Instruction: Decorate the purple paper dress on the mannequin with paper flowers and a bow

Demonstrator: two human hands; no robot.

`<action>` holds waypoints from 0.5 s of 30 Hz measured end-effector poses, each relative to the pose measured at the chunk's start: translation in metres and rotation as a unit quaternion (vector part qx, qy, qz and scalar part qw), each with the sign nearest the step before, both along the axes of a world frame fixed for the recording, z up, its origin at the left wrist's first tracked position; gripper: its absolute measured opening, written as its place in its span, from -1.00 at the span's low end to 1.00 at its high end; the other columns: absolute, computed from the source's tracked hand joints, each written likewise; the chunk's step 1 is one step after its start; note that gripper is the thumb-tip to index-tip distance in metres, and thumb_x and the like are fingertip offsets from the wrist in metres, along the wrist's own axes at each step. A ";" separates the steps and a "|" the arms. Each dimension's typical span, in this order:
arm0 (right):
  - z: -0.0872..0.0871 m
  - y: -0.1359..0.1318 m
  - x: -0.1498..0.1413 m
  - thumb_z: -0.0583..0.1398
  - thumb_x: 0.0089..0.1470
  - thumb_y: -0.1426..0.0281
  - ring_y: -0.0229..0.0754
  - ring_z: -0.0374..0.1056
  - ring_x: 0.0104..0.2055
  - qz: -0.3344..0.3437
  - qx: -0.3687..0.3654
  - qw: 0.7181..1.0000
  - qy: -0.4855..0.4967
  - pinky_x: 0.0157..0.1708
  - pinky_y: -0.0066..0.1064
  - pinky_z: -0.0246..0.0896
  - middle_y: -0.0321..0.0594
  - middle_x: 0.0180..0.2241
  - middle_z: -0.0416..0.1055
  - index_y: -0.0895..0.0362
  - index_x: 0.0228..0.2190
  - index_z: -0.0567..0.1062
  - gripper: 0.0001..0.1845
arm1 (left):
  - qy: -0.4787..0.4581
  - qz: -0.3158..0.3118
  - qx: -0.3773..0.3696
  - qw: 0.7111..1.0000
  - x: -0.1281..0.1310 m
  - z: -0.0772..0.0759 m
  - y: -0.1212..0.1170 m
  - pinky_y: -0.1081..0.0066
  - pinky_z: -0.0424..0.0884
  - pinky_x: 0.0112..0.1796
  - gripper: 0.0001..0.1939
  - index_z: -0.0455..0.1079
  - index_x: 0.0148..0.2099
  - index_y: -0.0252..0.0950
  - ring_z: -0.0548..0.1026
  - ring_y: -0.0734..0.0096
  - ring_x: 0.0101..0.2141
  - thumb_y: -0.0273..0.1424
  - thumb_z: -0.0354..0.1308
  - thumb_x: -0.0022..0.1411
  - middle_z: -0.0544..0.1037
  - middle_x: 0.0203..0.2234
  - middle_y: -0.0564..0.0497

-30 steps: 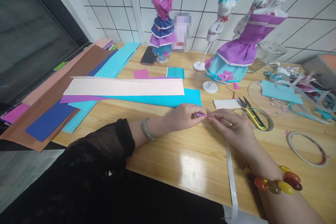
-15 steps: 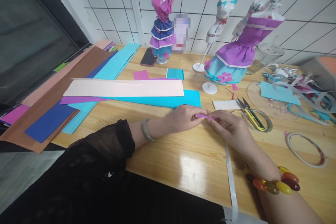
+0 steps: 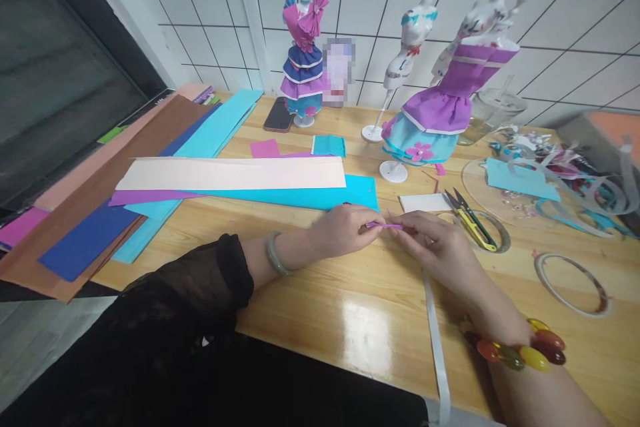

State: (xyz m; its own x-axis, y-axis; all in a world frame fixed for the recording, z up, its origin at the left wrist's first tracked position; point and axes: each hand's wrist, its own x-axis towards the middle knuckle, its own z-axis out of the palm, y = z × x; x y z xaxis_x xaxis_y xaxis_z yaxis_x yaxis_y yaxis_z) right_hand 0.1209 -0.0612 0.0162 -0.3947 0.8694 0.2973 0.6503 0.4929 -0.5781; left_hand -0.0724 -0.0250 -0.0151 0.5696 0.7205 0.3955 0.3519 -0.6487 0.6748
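Observation:
Between my two hands is a thin strip of purple paper, held level just above the table. My left hand pinches its left end, fingers pressed together. My right hand grips the other end between thumb and fingertips. A narrow white strip runs from beneath my right hand down over the table's front edge; whether my fingers touch it I cannot tell. Just beyond my left hand lie a bright blue paper sheet and a pale pink folded paper. Yellow and green thread snips lie right of my right hand.
Small dress forms in paper dresses, one in purple and one in pink and blue, stand at the back. A phone lies there too. Paper sheets overlap at left. Tape rolls and scraps lie at right.
The whole view has shifted slightly, so things appear a little lower and further left. Both hands keep their pinch on the purple paper strip, with hardly any change in their fingers.

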 end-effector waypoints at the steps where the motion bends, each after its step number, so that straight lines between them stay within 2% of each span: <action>1: 0.001 0.000 0.002 0.13 0.09 0.37 -0.19 0.37 -0.32 -0.025 -0.003 1.000 0.006 -0.33 -0.36 0.27 -0.17 -0.30 0.47 0.10 -0.23 0.49 -0.80 | -0.015 0.009 -0.021 1.000 0.000 -0.001 0.001 0.48 0.27 -0.29 -0.80 0.44 -0.26 -0.30 0.41 0.51 -0.38 -0.37 0.00 0.19 0.51 -0.42 0.01; 3: 0.001 0.002 0.007 0.15 0.07 0.32 -0.20 0.38 -0.36 -0.105 -0.005 0.994 0.028 -0.39 -0.38 0.27 -0.17 -0.31 0.48 0.10 -0.23 0.50 -0.77 | -0.047 0.029 -0.084 0.995 0.000 -0.002 0.003 0.51 0.26 -0.38 -0.79 0.42 -0.27 -0.31 0.37 0.55 -0.46 -0.33 0.01 0.18 0.47 -0.48 0.04; 6: -0.001 0.007 0.020 0.15 0.05 0.27 -0.20 0.40 -0.40 -0.243 -0.011 0.967 0.075 -0.41 -0.39 0.28 -0.18 -0.34 0.50 0.11 -0.24 0.52 -0.73 | -0.101 0.047 -0.178 0.978 0.000 -0.002 0.006 0.55 0.23 -0.47 -0.75 0.40 -0.26 -0.34 0.33 0.58 -0.50 -0.27 0.01 0.17 0.43 -0.50 0.05; 8: -0.005 0.012 0.031 0.15 0.03 0.27 -0.19 0.41 -0.41 -0.293 -0.030 0.952 0.083 -0.40 -0.37 0.28 -0.19 -0.40 0.51 0.11 -0.22 0.51 -0.71 | -0.131 0.046 -0.215 0.967 0.000 0.000 0.007 0.57 0.23 -0.48 -0.74 0.39 -0.26 -0.35 0.32 0.59 -0.50 -0.26 0.03 0.15 0.43 -0.49 0.04; 10: -0.008 0.016 0.041 0.15 0.01 0.29 -0.18 0.41 -0.41 -0.299 -0.051 0.951 0.059 -0.41 -0.37 0.26 -0.18 -0.40 0.51 0.11 -0.23 0.52 -0.72 | -0.150 0.041 -0.238 0.959 -0.001 0.002 0.007 0.57 0.24 -0.47 -0.75 0.38 -0.28 -0.36 0.33 0.59 -0.48 -0.26 0.05 0.13 0.43 -0.48 0.03; 13: -0.009 0.018 0.048 0.14 -0.04 0.34 -0.17 0.37 -0.41 -0.273 -0.064 0.960 -0.009 -0.44 -0.36 0.22 -0.12 -0.33 0.50 0.12 -0.28 0.54 -0.74 | -0.167 0.039 -0.268 0.948 -0.001 0.004 0.009 0.55 0.27 -0.43 -0.77 0.36 -0.29 -0.36 0.37 0.57 -0.45 -0.28 0.07 0.12 0.45 -0.45 0.01; 15: -0.005 0.016 0.047 0.13 -0.05 0.34 -0.18 0.35 -0.46 -0.269 -0.079 0.959 -0.044 -0.48 -0.36 0.19 -0.13 -0.36 0.50 0.11 -0.28 0.54 -0.72 | -0.175 0.042 -0.282 0.942 -0.001 0.004 0.011 0.54 0.28 -0.40 -0.77 0.36 -0.29 -0.37 0.38 0.56 -0.44 -0.29 0.09 0.10 0.46 -0.45 0.00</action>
